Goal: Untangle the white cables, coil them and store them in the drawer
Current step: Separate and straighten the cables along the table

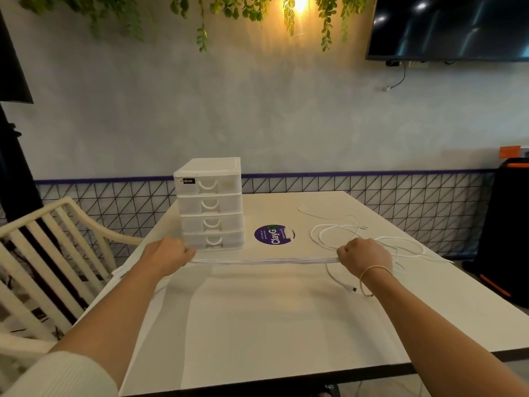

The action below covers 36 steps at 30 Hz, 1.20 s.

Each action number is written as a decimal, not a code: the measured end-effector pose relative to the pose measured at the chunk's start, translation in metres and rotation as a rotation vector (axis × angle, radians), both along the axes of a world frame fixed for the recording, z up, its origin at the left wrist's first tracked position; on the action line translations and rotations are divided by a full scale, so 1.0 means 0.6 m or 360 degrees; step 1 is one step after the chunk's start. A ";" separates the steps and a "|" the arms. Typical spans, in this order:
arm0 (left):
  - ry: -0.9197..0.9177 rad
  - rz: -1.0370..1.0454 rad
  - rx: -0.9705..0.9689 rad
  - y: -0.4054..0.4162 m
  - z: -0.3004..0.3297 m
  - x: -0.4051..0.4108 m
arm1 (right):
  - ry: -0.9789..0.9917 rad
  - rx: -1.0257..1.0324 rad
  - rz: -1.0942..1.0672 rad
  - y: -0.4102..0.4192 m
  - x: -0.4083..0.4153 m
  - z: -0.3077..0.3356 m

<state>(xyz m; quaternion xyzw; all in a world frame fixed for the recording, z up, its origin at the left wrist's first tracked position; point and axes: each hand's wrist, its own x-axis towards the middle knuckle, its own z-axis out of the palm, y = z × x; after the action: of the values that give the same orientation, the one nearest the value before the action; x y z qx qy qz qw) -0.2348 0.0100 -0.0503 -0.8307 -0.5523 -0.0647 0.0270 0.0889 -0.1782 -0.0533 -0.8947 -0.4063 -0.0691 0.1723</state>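
Currently both hands, left hand (169,252) and right hand (363,255), are gripping a stretched bundle of white cables (263,261) above the desk (286,325); loose loops (357,239) are waiting, drawers (210,204) closed, nothing stored yet.

a warm yellow lamp (300,2) glows bright at the top of the wall, the white table (286,310) has soft grey shadows, and the picture looks a bit blurry and bent at its edges.
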 end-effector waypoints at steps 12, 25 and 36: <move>0.0063 -0.0063 0.0011 -0.032 -0.087 0.029 | 0.0042 -0.0139 -0.0056 -0.022 0.025 -0.022; -0.0423 -0.0980 -0.0285 -0.145 -0.038 0.224 | 0.0087 0.0051 -0.0046 -0.026 0.031 0.004; -0.0204 -0.0973 -0.0190 -0.169 -0.055 0.265 | 0.0261 0.0248 -0.0047 -0.026 0.042 0.019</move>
<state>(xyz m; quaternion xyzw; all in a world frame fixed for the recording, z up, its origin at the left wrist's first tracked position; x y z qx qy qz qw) -0.0758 -0.0915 -0.0833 -0.9526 -0.2803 -0.0895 -0.0774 0.1142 -0.1940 -0.0416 -0.8871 -0.3709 -0.0297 0.2731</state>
